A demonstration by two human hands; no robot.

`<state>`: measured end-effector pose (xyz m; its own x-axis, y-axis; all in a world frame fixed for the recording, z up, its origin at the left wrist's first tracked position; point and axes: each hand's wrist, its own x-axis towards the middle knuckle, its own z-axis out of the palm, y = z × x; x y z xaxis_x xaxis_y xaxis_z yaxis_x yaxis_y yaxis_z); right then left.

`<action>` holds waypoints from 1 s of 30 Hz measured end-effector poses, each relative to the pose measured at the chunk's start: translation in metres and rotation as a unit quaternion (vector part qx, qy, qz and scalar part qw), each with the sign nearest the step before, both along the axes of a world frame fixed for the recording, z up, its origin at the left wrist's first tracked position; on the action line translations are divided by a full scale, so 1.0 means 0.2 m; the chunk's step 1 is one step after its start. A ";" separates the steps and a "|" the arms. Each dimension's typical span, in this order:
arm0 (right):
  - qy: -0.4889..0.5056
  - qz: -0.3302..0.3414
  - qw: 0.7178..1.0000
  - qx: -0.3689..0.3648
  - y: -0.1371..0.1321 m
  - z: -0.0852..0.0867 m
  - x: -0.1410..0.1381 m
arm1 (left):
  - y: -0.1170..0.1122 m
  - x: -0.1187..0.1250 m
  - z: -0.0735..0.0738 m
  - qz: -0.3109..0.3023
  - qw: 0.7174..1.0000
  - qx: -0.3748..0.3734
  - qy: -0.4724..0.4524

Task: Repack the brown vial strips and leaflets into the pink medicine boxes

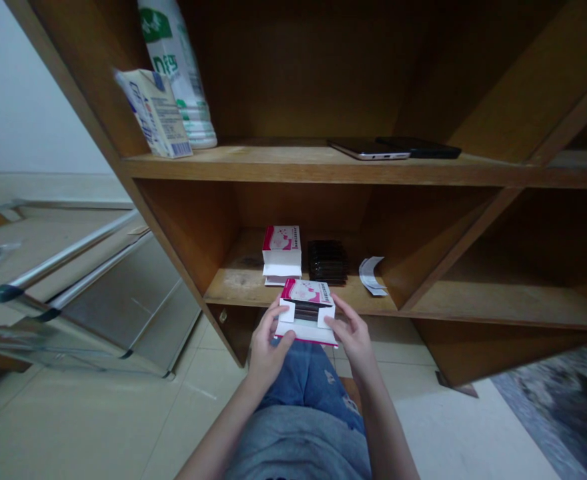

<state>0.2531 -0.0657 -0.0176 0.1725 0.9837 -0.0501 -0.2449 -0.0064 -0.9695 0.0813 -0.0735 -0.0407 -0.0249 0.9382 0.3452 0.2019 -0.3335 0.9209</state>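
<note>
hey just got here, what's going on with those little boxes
A person holds a pink-and-white carton between the left hand and right hand. Its near end is open, showing dark packets inside. Just beyond, on the shelf, sit another pink-and-white box, a stack of black packets and, farther right, some curled paper slips.
</note>
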 end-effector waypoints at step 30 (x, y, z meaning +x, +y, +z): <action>0.044 -0.071 0.995 -0.055 -0.05 -0.03 -0.06 | 0.10 0.12 0.06 0.157 0.987 -0.006 0.039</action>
